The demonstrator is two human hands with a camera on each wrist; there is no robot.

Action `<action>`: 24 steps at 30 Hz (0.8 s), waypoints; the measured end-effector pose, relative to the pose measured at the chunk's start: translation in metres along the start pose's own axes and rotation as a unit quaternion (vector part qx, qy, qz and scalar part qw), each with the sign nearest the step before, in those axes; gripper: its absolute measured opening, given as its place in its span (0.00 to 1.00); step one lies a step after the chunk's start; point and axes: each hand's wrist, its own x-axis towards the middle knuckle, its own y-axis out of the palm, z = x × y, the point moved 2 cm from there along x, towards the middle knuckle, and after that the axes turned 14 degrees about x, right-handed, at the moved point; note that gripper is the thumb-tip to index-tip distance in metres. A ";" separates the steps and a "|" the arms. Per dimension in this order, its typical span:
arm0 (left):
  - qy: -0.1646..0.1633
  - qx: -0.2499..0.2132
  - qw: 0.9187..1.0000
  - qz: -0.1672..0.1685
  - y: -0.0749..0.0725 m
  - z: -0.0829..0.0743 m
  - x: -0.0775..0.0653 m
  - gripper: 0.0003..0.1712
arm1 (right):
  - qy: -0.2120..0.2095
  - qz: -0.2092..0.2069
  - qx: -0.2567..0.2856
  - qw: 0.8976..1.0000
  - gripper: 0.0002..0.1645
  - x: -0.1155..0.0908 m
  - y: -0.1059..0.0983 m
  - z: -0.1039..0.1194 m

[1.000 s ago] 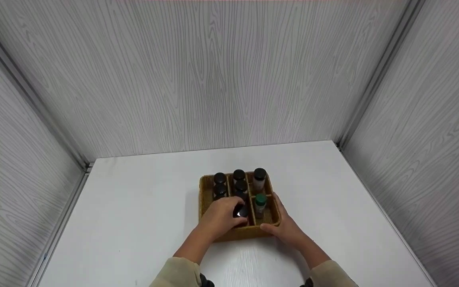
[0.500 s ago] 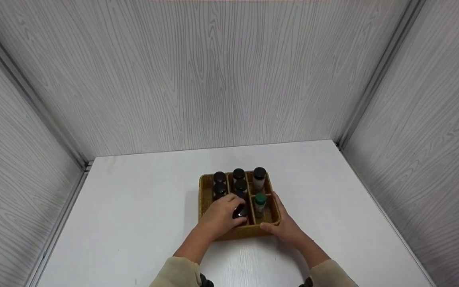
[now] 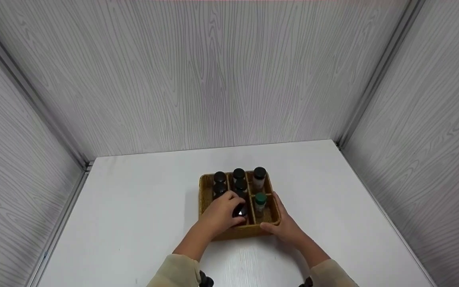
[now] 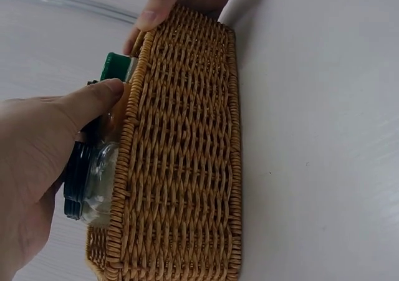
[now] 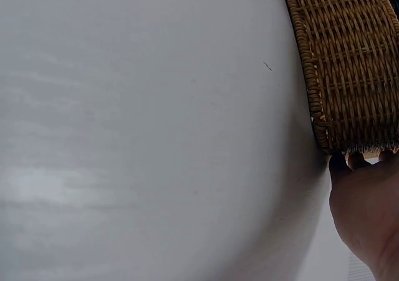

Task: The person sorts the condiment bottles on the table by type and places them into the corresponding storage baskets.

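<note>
A wicker basket (image 3: pixel 237 232) with dividers stands on the white table, holding several black-capped jars and one green-capped jar (image 3: pixel 260 201). My left hand (image 3: pixel 217 213) reaches over its front rim and grips a black-capped jar (image 3: pixel 241 210) at the front of the middle compartment; my fingers cover part of it. In the left wrist view, my thumb lies against an amber-coloured jar (image 4: pixel 114 116), and a clear glass jar (image 4: pixel 100 184) with a dark lid sits nearby. My right hand (image 3: pixel 287 229) holds the basket's front right corner, thumb at the front and fingers along the side.
Black-capped jars (image 3: pixel 220 178) stand in the left compartment, others (image 3: pixel 239 174) in the middle, and one (image 3: pixel 259 177) at the back right. White table surface (image 3: pixel 142 199) surrounds the basket. Wood-grain panels (image 3: pixel 213 79) enclose the table at the back and both sides.
My left fingers have shifted slightly upward over the black-capped jar, whose cap shows a changed glint. The right hand and basket stay practically in place.
</note>
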 end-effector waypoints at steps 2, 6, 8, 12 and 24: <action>0.005 0.007 1.000 -0.005 -0.001 0.000 0.000 0.29 | -0.002 0.001 0.003 1.000 0.74 0.000 0.000 0.001; 0.011 0.018 1.000 -0.021 -0.001 -0.001 -0.002 0.28 | -0.003 0.000 -0.001 1.000 0.75 0.000 -0.001 0.001; 0.013 0.020 0.999 -0.026 -0.002 0.000 -0.003 0.27 | -0.006 0.001 -0.008 1.000 0.75 0.000 -0.001 0.001; 0.009 0.015 0.999 -0.036 -0.003 0.001 -0.006 0.27 | -0.008 0.005 -0.023 1.000 0.76 0.001 -0.003 0.001; 0.000 -0.036 0.997 -0.067 -0.010 0.006 -0.022 0.25 | -0.032 0.025 -0.082 0.996 0.76 0.003 -0.008 0.009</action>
